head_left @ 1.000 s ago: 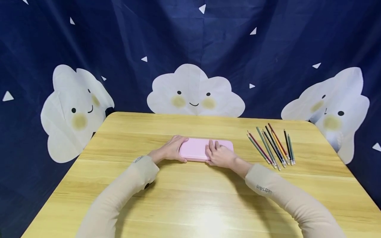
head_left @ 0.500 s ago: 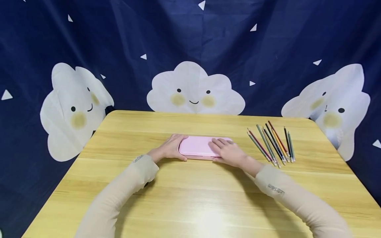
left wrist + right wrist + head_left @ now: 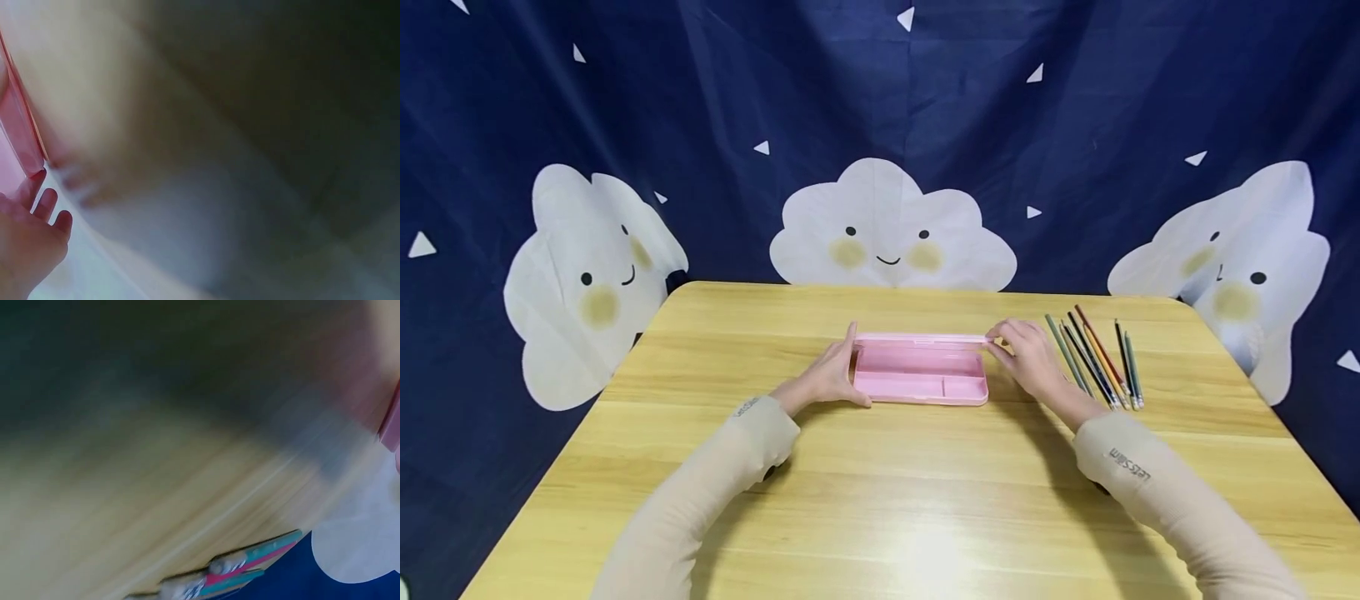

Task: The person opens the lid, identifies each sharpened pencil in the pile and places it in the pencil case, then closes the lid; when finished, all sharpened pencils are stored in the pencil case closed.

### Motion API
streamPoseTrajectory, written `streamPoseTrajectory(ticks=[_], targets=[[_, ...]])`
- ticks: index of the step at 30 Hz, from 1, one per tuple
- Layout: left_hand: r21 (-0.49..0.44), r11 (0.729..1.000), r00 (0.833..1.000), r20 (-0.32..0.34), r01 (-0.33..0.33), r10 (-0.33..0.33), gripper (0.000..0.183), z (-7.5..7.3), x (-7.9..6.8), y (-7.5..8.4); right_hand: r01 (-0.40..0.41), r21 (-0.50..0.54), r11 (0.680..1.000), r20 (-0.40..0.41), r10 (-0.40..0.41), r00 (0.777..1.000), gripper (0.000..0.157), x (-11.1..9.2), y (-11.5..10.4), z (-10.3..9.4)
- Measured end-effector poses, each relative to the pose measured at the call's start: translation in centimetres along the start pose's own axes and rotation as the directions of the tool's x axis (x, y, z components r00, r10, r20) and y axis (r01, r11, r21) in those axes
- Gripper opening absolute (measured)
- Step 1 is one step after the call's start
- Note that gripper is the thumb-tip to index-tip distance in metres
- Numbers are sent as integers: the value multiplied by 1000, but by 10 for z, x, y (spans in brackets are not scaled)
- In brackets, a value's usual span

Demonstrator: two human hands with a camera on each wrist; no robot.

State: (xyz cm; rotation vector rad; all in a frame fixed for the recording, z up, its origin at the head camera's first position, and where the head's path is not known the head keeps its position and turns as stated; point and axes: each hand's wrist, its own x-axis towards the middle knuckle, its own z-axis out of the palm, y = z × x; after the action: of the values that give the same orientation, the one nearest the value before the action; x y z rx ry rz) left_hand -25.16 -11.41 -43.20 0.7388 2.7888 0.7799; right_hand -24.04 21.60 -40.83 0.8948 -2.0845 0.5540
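Note:
A pink pencil case (image 3: 898, 387) lies on the table with its lid (image 3: 917, 339) raised along the far side, baring an inside split into compartments. Its left end sits in my left hand (image 3: 829, 375), thumb at the near corner and fingers up by the lid. At the lid's right end, my right hand (image 3: 1032, 360) pinches the edge between thumb and fingers. Only a strip of the pencil case (image 3: 25, 131) shows at the left border of the left wrist view. In the right wrist view, a small end of the pencil case (image 3: 391, 425) shows at the right border.
Several pencils (image 3: 1093, 362) lie loosely spread on the wooden table (image 3: 880, 483), right of my right hand, which hides some of them. Pencils (image 3: 244, 565) also show low in the right wrist view. Behind the table hangs a dark blue curtain (image 3: 715, 108) with clouds.
The pencil case's lid was down and has swung up toward the back. My right hand moved from on top of the lid to its raised right end. My left hand stayed at the left end.

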Motion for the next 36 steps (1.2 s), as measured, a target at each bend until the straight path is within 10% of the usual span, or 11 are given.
streamPoseTrajectory(ticks=[5,8,10,15,18,20,25,36], targets=[[20,1000,1000,12,-13,12,133,1,-1,-1,-147,-48,988,-76,143,987,14,10,4,11],[37,999,1000,18,-25,24,132,0,-1,-1,-301,-92,949,81,308,948,24,16,6,12],[53,998,999,20,-36,35,129,-1,0,-1,-394,-136,909,262,417,871,38,20,9,12],[100,994,999,39,-41,37,120,-2,1,1,-522,-243,818,610,547,573,71,18,17,15],[121,992,998,55,-32,25,115,-3,0,2,-530,-273,802,707,542,455,78,16,17,15],[131,991,998,61,-32,24,112,-4,0,2,-511,-286,811,745,523,414,78,15,17,14],[152,987,997,68,-48,38,108,-5,0,3,-478,-286,831,793,485,369,72,11,15,8],[175,982,996,68,-70,59,106,-4,2,4,-525,-117,843,844,364,395,68,5,-4,-9]])
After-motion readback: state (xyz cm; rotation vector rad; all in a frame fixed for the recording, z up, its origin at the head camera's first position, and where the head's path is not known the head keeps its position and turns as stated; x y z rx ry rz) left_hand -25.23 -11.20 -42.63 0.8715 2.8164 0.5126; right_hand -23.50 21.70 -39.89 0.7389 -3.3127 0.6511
